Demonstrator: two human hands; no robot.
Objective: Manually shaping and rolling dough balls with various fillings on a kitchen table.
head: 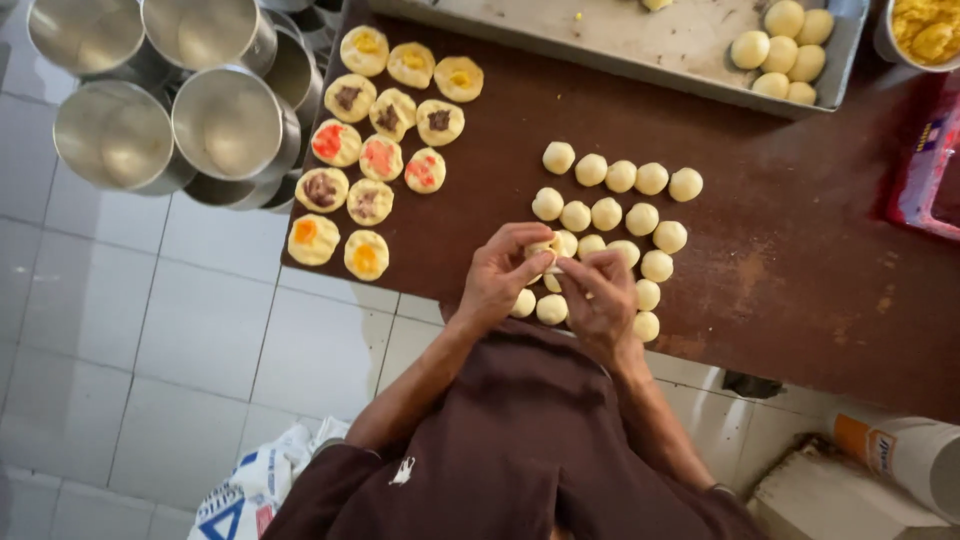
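My left hand [503, 273] and my right hand [600, 297] meet over the near edge of a dark brown table [800, 250], both pinching one small pale dough piece [545, 250] between the fingertips. Around and behind the hands lie several round dough balls [620, 200] in loose rows. Further left sit several flattened dough rounds [380, 155] topped with yellow, red, orange and dark brown filling.
A metal tray [650, 45] at the table's far side holds more dough balls [785, 50]. A bowl of yellow filling [925, 30] stands at the top right. Stacked steel pots [170, 100] sit on the tiled floor at left. A white bag [260, 485] lies by my body.
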